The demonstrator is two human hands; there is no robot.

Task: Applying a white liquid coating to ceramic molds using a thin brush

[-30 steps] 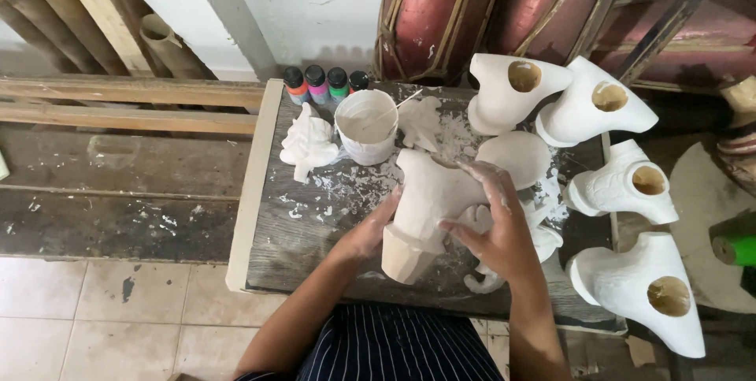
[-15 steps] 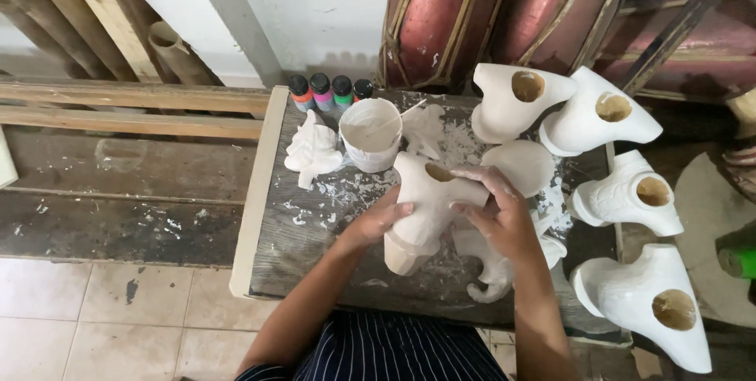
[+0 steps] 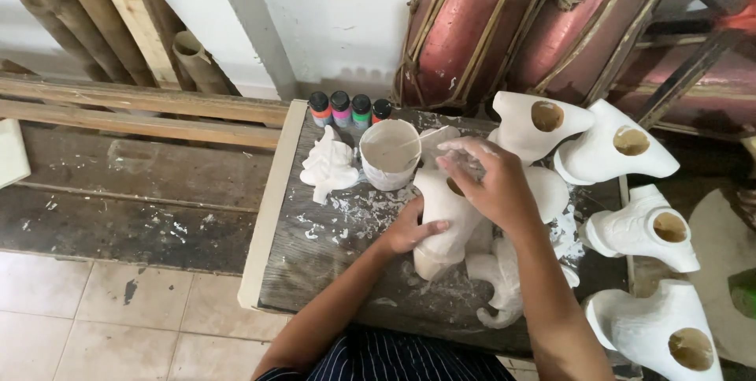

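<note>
My left hand [image 3: 411, 231] grips the side of a white plaster figure [image 3: 441, 219] that stands on its base on the dark wooden board [image 3: 315, 263]. My right hand [image 3: 488, 180] hovers over the figure's top opening, fingers bent, touching its rim. Whether the fingers pinch anything I cannot tell. A white cup of plaster mix [image 3: 390, 152] stands just left of the figure.
Several white plaster casts with round holes [image 3: 634, 148] lie at the right. A small plaster piece [image 3: 329, 167] lies left of the cup. Paint bottles with coloured bodies [image 3: 350, 109] line the board's far edge. Red drums [image 3: 504, 22] lean behind. Wooden planks lie at left.
The figure has been turned more upright on the board. My right hand has lifted from its side to its top opening. My left hand keeps its grip.
</note>
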